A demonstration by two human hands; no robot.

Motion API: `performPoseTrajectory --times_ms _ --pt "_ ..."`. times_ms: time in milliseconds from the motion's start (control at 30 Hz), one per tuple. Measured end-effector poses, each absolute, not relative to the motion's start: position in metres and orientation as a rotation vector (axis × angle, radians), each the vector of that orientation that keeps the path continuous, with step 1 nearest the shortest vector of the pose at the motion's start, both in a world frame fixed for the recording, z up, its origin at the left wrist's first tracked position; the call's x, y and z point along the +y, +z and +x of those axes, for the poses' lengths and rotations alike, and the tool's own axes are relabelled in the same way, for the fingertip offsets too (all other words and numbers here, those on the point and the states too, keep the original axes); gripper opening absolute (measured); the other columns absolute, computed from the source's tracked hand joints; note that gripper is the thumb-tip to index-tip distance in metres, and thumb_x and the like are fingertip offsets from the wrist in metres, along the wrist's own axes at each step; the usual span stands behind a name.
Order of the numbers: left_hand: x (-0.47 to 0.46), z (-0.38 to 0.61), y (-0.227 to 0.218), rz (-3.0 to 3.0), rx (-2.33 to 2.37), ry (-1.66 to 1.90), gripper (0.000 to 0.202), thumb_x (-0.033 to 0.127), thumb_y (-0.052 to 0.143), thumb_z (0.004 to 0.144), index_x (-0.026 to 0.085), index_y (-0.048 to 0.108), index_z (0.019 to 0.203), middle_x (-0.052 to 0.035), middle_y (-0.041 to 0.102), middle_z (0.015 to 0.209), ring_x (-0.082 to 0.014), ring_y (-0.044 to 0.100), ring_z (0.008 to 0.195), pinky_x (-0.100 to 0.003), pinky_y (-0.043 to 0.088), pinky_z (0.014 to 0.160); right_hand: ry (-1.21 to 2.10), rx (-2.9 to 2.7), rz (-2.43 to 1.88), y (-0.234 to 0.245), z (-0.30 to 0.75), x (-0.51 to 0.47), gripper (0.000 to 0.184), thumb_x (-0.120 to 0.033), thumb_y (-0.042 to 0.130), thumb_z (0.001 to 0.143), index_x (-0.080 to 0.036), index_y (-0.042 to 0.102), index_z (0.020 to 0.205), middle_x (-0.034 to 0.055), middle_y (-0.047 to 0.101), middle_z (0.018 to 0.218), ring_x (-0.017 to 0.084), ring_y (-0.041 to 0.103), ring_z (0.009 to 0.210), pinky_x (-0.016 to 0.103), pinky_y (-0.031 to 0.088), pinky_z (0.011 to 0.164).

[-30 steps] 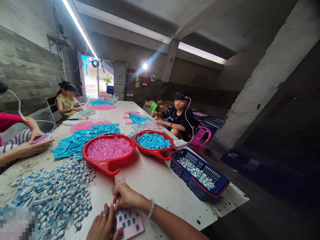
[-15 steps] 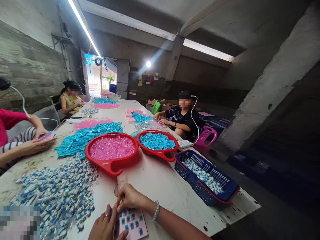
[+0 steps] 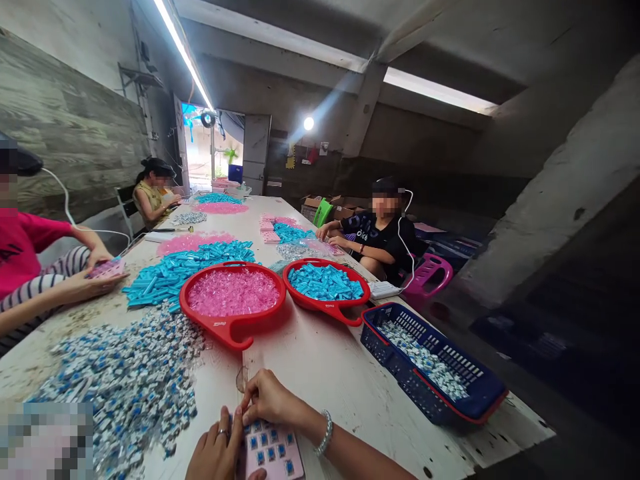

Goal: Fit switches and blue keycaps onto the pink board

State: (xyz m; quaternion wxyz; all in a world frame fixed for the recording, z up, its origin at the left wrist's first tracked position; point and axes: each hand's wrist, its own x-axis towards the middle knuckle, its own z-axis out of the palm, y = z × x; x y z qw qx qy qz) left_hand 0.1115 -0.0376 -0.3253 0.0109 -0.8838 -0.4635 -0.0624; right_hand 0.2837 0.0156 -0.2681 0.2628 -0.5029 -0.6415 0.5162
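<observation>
A pink keypad board (image 3: 273, 455) with several blue switches lies at the near table edge. My left hand (image 3: 216, 453) grips its left side, a ring on one finger. My right hand (image 3: 270, 399), with a beaded bracelet on the wrist, has its fingers curled and pressed down on the board's top edge. Just left of the hands spreads a heap of small blue-and-white switches (image 3: 120, 377).
Beyond my hands stand a red tray of pink pieces (image 3: 233, 293), a red tray of blue pieces (image 3: 325, 283) and a blue basket (image 3: 433, 367) holding switches. A blue pile (image 3: 185, 267) lies farther back. A person in red sits at left; two others work farther along.
The view has swung left and slightly up, so everything on the table sits further right in the picture. My hands stay on the pink board with little movement.
</observation>
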Motion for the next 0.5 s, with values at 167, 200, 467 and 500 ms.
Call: performPoseTrajectory --times_ms 167,200,467,500 --pt "-0.048 0.112 -0.315 -2.734 -1.51 -0.196 0.072 0.054 0.057 0.075 0.013 0.046 0.133 -0.0232 0.048 0.132 -0.0341 0.058 0.108 -0.04 0.051 0.08 1.266 -1.774 -1.398 -0.261 0.283 0.008 0.02 -0.005 0.077 0.054 -0.018 0.075 0.068 -0.0073 0.046 0.047 0.006 0.037 0.045 0.018 0.028 0.044" --pt "-0.05 0.111 -0.318 -2.7 -1.498 -0.249 0.073 0.056 0.057 0.075 0.013 0.045 0.134 -0.0224 0.046 0.133 -0.0347 0.056 0.111 -0.041 0.05 0.081 1.185 -1.792 -1.39 -0.259 0.283 0.004 0.021 -0.006 0.077 0.055 -0.019 0.075 0.071 -0.0058 0.05 0.053 0.007 0.042 0.049 0.018 0.033 0.048" --pt "-0.05 0.111 -0.329 -2.485 -1.098 -0.619 0.082 0.067 0.039 0.081 0.013 0.03 0.141 -0.0125 0.046 0.137 -0.0284 0.051 0.118 -0.04 0.04 0.089 0.763 -1.596 -1.384 -0.243 0.312 -0.056 0.021 -0.013 0.057 0.077 -0.019 0.068 0.093 0.005 0.062 0.091 0.018 0.058 0.09 0.029 0.045 0.083" --pt "-0.05 0.113 -0.325 -2.472 -1.066 -0.62 0.079 0.067 0.038 0.082 0.013 0.034 0.139 -0.0114 0.047 0.135 -0.0275 0.052 0.117 -0.039 0.039 0.089 0.737 -1.57 -1.384 -0.246 0.318 -0.064 0.019 -0.015 0.055 0.079 -0.019 0.068 0.093 0.0052 0.061 0.091 0.018 0.059 0.09 0.028 0.045 0.083"
